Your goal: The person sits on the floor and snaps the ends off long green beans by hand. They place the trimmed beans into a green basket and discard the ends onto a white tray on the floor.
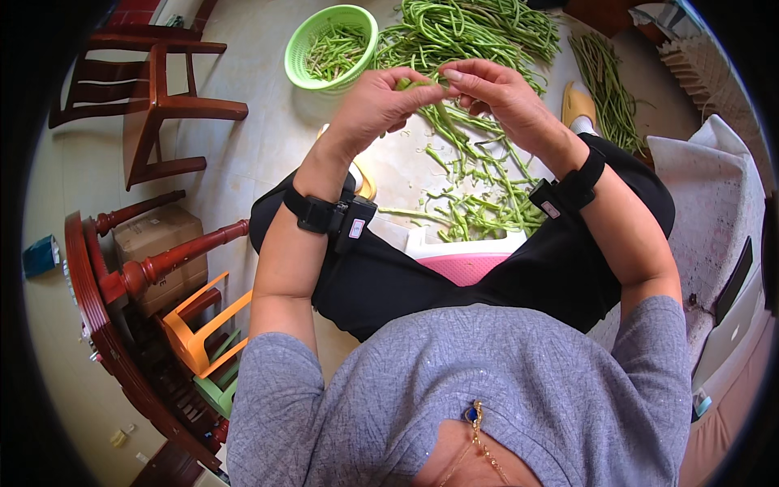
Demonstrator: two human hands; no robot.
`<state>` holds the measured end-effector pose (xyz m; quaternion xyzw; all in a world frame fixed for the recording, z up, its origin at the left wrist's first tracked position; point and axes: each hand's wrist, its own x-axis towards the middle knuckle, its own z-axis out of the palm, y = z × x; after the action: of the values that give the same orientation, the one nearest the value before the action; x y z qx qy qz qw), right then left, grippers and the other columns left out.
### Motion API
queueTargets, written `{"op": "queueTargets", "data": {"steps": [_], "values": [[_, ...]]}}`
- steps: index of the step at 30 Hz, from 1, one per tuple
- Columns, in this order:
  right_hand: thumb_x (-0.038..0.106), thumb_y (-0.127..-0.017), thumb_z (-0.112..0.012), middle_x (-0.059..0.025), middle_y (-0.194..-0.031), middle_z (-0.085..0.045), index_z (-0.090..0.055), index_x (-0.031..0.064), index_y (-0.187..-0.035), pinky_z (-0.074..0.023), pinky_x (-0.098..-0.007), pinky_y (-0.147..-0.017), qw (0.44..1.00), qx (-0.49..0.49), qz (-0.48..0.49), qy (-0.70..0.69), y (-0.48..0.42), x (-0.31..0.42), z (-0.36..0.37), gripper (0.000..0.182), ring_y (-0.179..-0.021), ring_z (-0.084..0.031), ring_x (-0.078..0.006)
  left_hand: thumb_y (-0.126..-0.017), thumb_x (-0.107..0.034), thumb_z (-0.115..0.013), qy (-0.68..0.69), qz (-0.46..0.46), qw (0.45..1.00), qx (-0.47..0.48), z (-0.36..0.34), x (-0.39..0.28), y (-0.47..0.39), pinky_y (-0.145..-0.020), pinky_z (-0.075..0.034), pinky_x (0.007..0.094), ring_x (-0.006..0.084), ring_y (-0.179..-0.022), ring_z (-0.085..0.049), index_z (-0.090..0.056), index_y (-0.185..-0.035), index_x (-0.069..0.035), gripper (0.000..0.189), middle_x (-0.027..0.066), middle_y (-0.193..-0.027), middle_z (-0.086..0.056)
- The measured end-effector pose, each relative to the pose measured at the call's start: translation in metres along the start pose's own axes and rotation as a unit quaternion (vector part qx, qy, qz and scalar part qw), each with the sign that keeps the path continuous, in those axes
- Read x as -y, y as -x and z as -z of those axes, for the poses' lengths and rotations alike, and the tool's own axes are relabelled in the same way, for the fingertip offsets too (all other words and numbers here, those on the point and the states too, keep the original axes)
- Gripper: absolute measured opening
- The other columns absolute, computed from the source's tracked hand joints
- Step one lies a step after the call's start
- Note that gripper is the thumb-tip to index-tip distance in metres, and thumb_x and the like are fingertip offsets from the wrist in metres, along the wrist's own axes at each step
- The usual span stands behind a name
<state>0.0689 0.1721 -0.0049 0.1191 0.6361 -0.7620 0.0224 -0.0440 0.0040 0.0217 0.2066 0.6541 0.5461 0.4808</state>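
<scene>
Over the floor between my knees, my left hand (pixel 389 100) grips a green yardlong bean (pixel 404 84) between thumb and curled fingers. My right hand (pixel 508 100) meets it at the fingertips, pinching the bean's end; the exact contact is partly covered by the fingers. Beyond my hands lies a large heap of long beans (pixel 462 30). To its left, a light green plastic basket (pixel 293 58) holds short bean pieces (pixel 338 52). Nearer my seat, loose bean scraps (pixel 481 213) and strands are scattered on the tiles.
Another bundle of long beans (pixel 608 91) lies by my slippered right foot (pixel 578 106). Under me is a pink and white stool (pixel 465 265). On the left stand a wooden chair (pixel 146 103), a cardboard box (pixel 164 243) and an orange stool (pixel 192 344). A covered sofa (pixel 712 170) borders the right.
</scene>
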Motion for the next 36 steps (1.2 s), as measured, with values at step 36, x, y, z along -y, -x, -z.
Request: {"op": "queueTargets", "data": {"steps": [36], "values": [[0.025,-0.089,-0.057,-0.0034,-0.065,-0.059,-0.064,0.0000,-0.087,-0.0435,-0.0258,-0.052,0.976,0.030,0.040,0.210,-0.001,0.003,0.003,0.026,-0.056,-0.053,-0.0078,-0.084,-0.013,-0.064,-0.126,-0.205,0.948,-0.210,0.019,0.007,-0.009,-0.053,-0.044,0.0192,0.0079,-0.062,-0.055,-0.063,-0.102,-0.002,0.021,0.0029,-0.087,-0.063]]}}
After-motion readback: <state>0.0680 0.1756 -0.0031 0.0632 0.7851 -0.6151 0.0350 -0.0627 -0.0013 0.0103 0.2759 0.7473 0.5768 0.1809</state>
